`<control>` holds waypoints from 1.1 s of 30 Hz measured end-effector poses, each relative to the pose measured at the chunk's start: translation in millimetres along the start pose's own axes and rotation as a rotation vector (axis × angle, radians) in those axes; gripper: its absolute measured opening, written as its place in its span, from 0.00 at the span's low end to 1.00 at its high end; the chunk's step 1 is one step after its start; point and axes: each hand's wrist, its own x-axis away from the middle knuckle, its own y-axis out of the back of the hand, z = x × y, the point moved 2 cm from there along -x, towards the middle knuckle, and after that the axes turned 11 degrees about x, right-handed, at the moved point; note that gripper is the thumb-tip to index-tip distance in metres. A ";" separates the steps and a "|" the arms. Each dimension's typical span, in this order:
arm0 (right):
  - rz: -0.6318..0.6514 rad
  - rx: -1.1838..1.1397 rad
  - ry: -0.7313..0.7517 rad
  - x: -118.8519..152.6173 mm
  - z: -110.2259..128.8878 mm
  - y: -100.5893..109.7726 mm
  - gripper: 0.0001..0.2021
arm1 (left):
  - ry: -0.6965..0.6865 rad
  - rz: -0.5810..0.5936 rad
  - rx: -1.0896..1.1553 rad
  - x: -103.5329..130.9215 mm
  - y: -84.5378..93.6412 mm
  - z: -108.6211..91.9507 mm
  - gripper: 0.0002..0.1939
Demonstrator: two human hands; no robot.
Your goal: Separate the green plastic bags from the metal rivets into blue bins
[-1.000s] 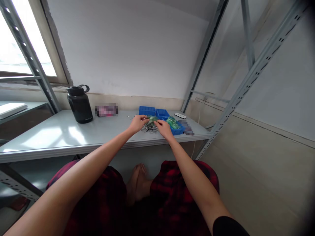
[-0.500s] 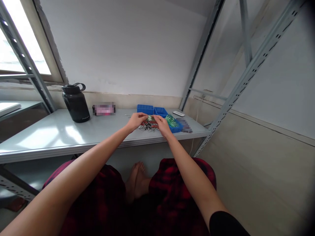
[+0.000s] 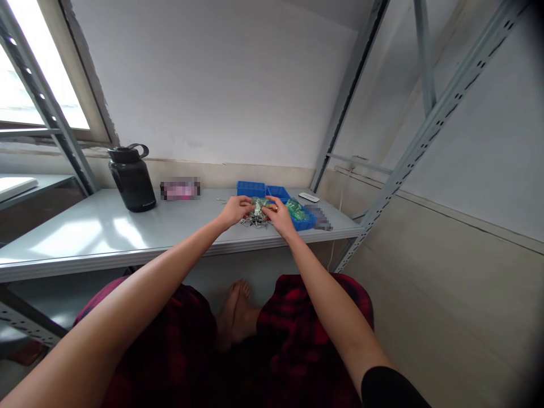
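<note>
Over the front part of the table, my left hand (image 3: 236,211) and my right hand (image 3: 280,217) hold a small greenish clear plastic bag (image 3: 260,203) between them. The fingers of both hands are closed on its sides. Below the bag lies a pile of small shiny metal parts (image 3: 255,222), partly hidden by the bag and fingers; their exact kind is too small to tell. Just right of my right hand, a blue bin (image 3: 306,225) holds several green-and-clear packets (image 3: 296,208).
Two more blue bins (image 3: 250,188) stand behind my hands near the wall. A black bottle (image 3: 132,181) and a blurred pink item (image 3: 180,189) are on the left. A white flat object (image 3: 309,197) lies at the back right. Metal posts (image 3: 346,102) frame the table (image 3: 187,226).
The plastic bag now shows larger and more spread out between my fingers, covering more of the metal parts. My right hand has turned slightly; both arms stay nearly in place.
</note>
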 end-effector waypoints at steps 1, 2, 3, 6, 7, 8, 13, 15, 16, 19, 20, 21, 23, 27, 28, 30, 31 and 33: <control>-0.001 0.006 0.000 -0.5 -0.8 0.1 0.23 | -0.005 0.006 0.000 0.0 -0.2 0.0 0.13; -0.002 0.012 -0.001 -0.9 -1.7 0.3 0.23 | -0.011 0.012 -0.001 0.0 -0.5 0.0 0.12; 0.000 0.018 0.000 -1.3 -2.6 0.3 0.22 | -0.016 0.019 -0.001 0.1 -0.7 0.1 0.11; 0.005 0.056 0.025 -2.2 -4.8 0.1 0.18 | -0.025 0.045 -0.009 0.1 -0.8 0.8 0.10; -0.006 0.084 0.050 -2.2 -5.0 0.4 0.16 | -0.036 0.052 -0.024 0.0 -0.6 1.0 0.10; -0.026 0.123 0.085 -2.0 -4.7 0.8 0.14 | -0.059 0.056 -0.050 -0.2 -0.2 0.8 0.09; -0.173 0.334 0.229 1.8 2.3 4.1 0.06 | -0.181 -0.008 -0.186 -0.8 3.1 -2.3 0.06; -0.190 0.377 0.241 3.6 5.6 4.4 0.05 | -0.125 -0.008 -0.148 0.0 2.6 -3.0 0.08; -0.192 0.391 0.249 4.4 7.1 4.3 0.04 | -0.091 0.007 -0.107 0.8 1.6 -3.4 0.09; -0.196 0.396 0.293 6.5 10.2 3.2 0.06 | -0.038 0.049 0.039 3.3 -2.1 -5.5 0.09; -0.196 0.386 0.312 7.0 10.6 2.7 0.06 | -0.040 0.051 0.078 3.7 -2.9 -6.2 0.09; -0.193 0.373 0.331 7.3 10.7 2.2 0.07 | -0.044 0.050 0.107 4.0 -3.4 -6.7 0.09; -0.175 0.350 0.360 7.3 9.6 0.8 0.07 | -0.049 0.058 0.136 4.0 -3.9 -7.3 0.10; -0.127 0.358 0.369 6.2 5.6 -2.0 0.06 | -0.068 0.031 0.086 5.6 -2.8 -9.1 0.13; -0.117 0.367 0.365 6.3 5.1 -2.5 0.07 | -0.068 0.005 0.066 6.6 -2.1 -9.8 0.16; -0.096 0.386 0.356 7.4 6.0 -3.2 0.10 | -0.063 -0.039 0.061 8.7 -0.7 -11.1 0.25; -0.084 0.395 0.350 8.5 7.4 -3.4 0.11 | -0.060 -0.051 0.076 9.5 -0.1 -11.6 0.28; -0.058 0.406 0.329 11.4 11.3 -3.9 0.14 | -0.065 -0.054 0.105 10.1 1.1 -12.3 0.31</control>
